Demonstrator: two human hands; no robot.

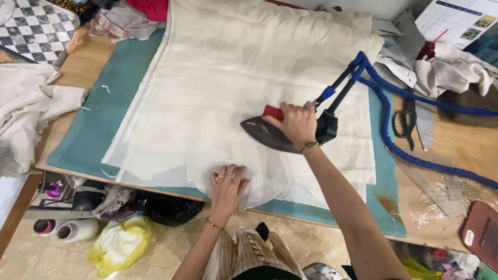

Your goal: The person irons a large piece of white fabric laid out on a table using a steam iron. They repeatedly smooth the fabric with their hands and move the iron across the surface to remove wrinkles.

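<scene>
Hands: right (296, 122) grips pointed metal iron (267, 135), left (227, 187) flattens cream cloth (228, 78).

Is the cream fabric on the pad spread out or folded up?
Spread: the cream fabric lies flat across the teal pad, left hand pressing its edge.

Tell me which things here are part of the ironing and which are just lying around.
In use: iron under right hand; cream fabric pressed flat by left hand; teal pad; blue hose.
Lying about: scissors; clear ruler; thread spools; calendar.
</scene>
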